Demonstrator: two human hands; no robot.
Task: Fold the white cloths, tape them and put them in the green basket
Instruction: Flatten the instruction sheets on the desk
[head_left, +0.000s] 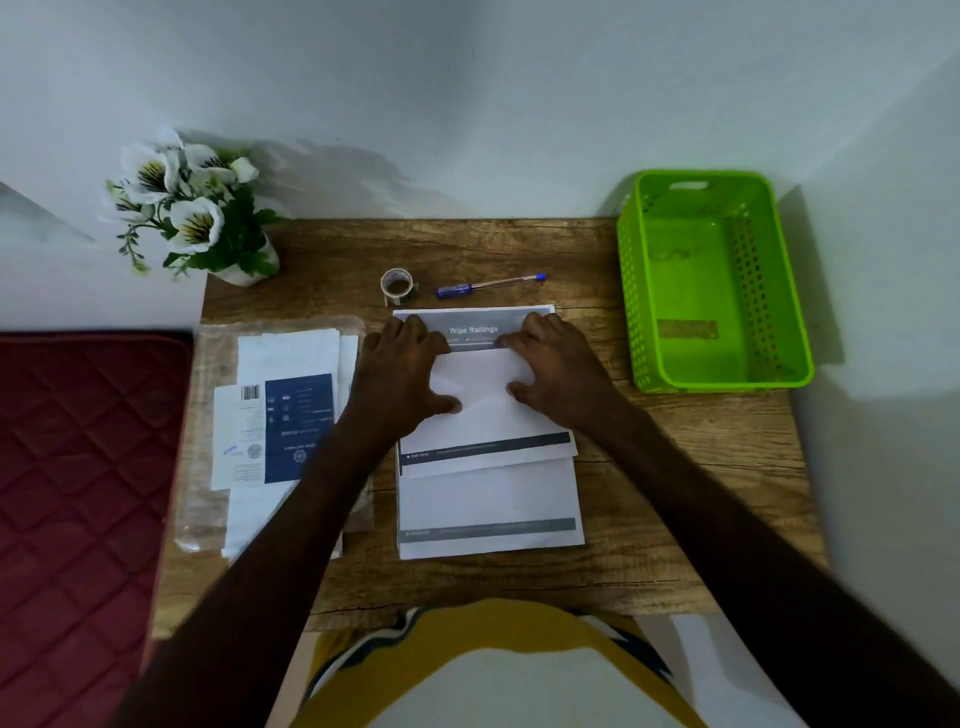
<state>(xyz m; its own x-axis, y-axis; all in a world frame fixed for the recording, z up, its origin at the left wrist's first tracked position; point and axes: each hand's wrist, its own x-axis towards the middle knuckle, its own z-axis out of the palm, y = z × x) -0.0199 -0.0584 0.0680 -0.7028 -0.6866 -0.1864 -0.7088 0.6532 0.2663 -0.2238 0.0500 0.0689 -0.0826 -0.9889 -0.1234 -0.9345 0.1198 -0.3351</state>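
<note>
I am pressing both hands flat on a folded white cloth (483, 395) lying in the middle of the wooden table (649, 519). My left hand (402, 364) is resting on its left part, fingers spread and reaching past the far fold, thumb lying across the white surface. My right hand (553, 364) is mirroring it on the right part. Neither grip is closing round anything; the fingers are lying straight and pushing down.

The cloth is sitting on a printed sheet (488, 509) whose far heading is reading "Wipe Railings"; the sheet's near half is showing bare toward me, with dark bands across it.

A roll of tape (397, 285) is standing just beyond the sheet, and a blue pen (488, 285) is lying beside it to the right. The green basket (711, 280) is sitting at the table's far right corner, well apart from the cloth; I am seeing no cloth in it.

To my left, a clear packet of white items with a blue label (280, 426) is lying on the table. A pot of white flowers (192, 208) is standing at the far left corner, and a dark red quilted mattress (78, 493) is lying beside the table.
</note>
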